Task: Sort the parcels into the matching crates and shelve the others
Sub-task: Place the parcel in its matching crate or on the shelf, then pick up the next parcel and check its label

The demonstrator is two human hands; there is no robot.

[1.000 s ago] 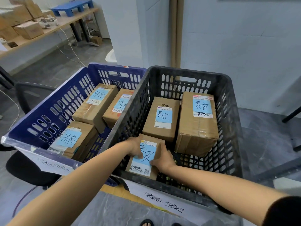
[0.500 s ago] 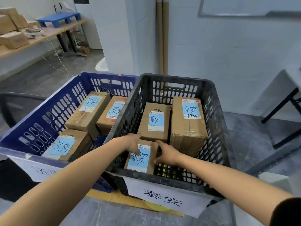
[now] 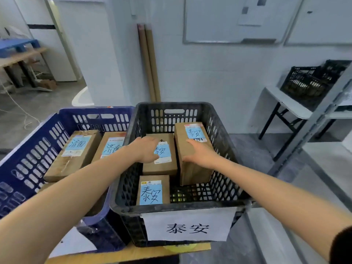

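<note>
- Task's things: three brown cardboard parcels w/ blue handwritten labels, all inside the black perforated plastic crate [image 3: 181,208]. The labels match the crate's white paper sign [image 3: 188,223], so we judge the sorting here correct.
- Left hand [image 3: 147,149] lies on the low middle parcel [image 3: 162,168]. Fingers together, loosely bent, tips on its blue label; nothing clamped as far as we see.
- Right hand [image 3: 200,153] lies on the taller parcel [image 3: 196,173], just right of the left fingers. Fingers straight along the top, thumb down over the near-left edge. We read it as steadying, not lifting.
- The small front parcel [image 3: 153,187] sits nearer us than both sets of fingers, against the front wall, untouched.
- Step, our guess: squaring up parcels already in the crate. Next move calls for letting go, raising both hands straight up over the rim & fetching another parcel; none in view outside the crates.
- Room: bare mesh floor shows nearer us than the right fingers, beside the small front parcel, prob. space for one more. The taller parcel is close to the right wall. Middle & taller parcels touch or nearly so; can't tell.
- Left of the left fingers: crate wall, then the blue perforated plastic crate [image 3: 95,109] touching it, holding brown parcels w/ a different label [image 3: 74,155].
- Beyond the fingertips: the crate's back wall, then brown cardboard tubes [image 3: 148,63] leaning on the white wall.
- Far right of the right fingers: grey metal shelf post [image 3: 312,121], prob. where the others go.
</note>
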